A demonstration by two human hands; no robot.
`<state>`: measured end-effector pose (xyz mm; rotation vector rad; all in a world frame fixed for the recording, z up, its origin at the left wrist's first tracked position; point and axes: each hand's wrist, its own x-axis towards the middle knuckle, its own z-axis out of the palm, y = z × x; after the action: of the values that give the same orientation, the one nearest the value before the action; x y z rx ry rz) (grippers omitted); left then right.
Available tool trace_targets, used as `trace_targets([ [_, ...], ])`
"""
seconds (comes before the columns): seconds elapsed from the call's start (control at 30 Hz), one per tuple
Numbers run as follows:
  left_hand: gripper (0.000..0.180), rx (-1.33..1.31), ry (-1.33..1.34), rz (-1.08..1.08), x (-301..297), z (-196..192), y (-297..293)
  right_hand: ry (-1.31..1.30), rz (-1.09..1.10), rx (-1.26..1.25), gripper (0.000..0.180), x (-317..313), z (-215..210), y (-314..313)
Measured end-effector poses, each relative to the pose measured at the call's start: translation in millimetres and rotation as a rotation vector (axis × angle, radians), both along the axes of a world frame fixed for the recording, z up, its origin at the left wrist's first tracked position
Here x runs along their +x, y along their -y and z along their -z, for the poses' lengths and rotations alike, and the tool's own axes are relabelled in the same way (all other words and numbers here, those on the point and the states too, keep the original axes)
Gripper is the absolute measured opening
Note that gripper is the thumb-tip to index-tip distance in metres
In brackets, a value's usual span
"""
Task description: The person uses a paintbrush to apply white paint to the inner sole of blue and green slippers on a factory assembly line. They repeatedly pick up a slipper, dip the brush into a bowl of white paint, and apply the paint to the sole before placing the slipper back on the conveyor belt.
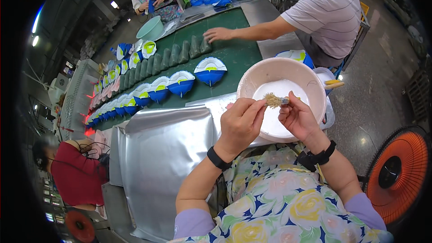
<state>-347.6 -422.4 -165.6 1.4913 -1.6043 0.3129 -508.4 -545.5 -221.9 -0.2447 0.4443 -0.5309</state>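
Note:
My right hand (299, 116) is closed round the short handle of a brush (272, 101) with frayed, straw-coloured bristles. The fingertips of my left hand (243, 123) pinch together at the bristle end. Both hands are over the near part of a pale pink basin (249, 79), which holds a white liquid (285, 87). My left hand's fingers hide part of the bristles.
Left of the basin is a bare metal sheet (168, 139). On the green conveyor belt (234, 22) stand rows of blue-and-white shoe uppers (210, 71) and dark grey-green pieces (184, 52). A co-worker's hand (218, 34) reaches over the belt. An orange fan (396, 175) stands right.

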Motion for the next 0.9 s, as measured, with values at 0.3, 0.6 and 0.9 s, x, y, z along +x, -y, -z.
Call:
trace_targets([
  [0.3,0.017,-0.071,-0.052,-0.052,5,13,5,0.013,0.065,0.009,0.022,-2,14,8],
  [0.6,0.01,0.524,-0.059,-0.526,108,100,-11,0.119,0.035,0.095,0.025,-11,5,29],
  [0.9,0.013,0.178,-0.364,-0.084,45,35,11,0.114,0.002,0.078,0.026,-11,18,33],
])
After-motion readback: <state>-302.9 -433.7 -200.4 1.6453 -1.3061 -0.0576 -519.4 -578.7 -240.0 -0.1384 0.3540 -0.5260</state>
